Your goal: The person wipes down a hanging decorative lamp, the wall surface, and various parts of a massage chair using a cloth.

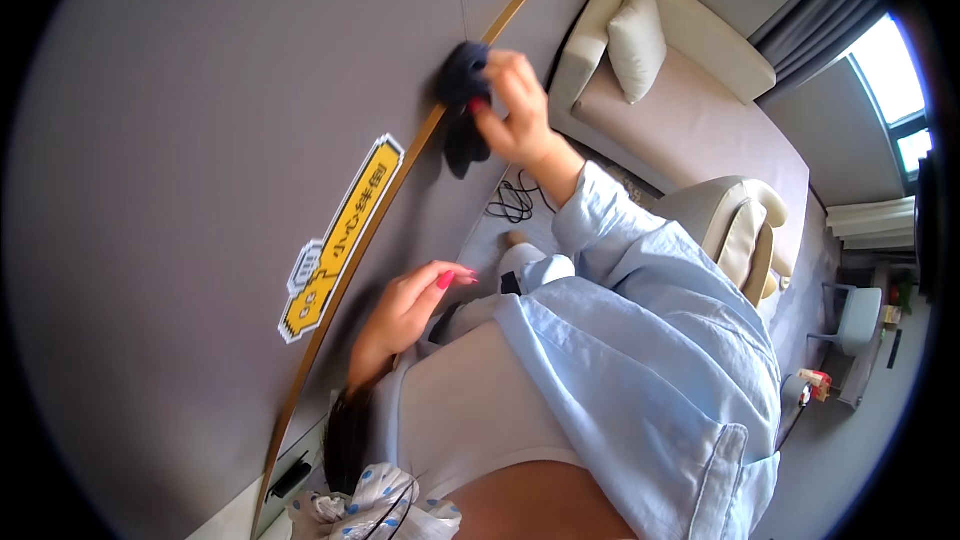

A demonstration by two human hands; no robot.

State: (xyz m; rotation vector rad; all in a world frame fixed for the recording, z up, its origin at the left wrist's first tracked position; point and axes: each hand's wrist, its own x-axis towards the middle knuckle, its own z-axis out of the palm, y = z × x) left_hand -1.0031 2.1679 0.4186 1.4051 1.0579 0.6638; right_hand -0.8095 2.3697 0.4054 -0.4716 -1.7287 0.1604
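Observation:
A bunched dark navy cloth is gripped in my right hand. It lies over a narrow gold trim strip that crosses the grey wall panel, and a loose end hangs below the strip. Slight blur softens the hand and cloth. My left hand is held before my body with nothing in it, fingers stretched out and a little bent. It is near the strip's lower stretch; whether it touches the wall I cannot tell. Between the hands, along the strip, is a yellow sticker bearing writing.
A beige sofa with a cushion stands to the right, beside a grey curtain. A black cable lies coiled on the floor near my feet. Farther right are an armchair and a pale chair.

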